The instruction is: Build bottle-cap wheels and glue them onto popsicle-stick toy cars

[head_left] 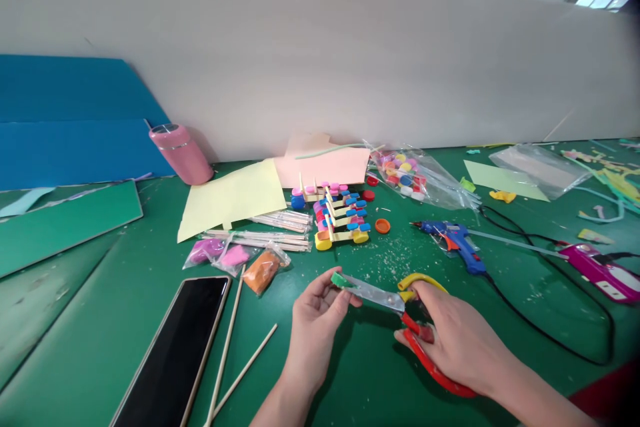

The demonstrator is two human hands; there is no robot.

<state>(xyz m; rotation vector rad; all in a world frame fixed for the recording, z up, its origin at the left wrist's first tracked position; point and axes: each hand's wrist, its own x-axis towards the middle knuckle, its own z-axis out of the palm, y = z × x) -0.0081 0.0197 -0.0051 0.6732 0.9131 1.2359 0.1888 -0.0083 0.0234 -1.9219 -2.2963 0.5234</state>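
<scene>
One green piece [340,279]; pinched between left fingers [320,284]

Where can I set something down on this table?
The green tabletop is bare left of the phone, up to the green board, and below the scissors, between your left hand and right hand. It's crowded beyond them, around the cap-and-stick pieces, orange packet and yellow sheet.

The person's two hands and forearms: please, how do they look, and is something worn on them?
The person's bare left hand and bare right hand wear no glove. The bare left forearm and bare right forearm show no sleeve, watch or bracelet up to the picture's edge. No clear markings show.
</scene>
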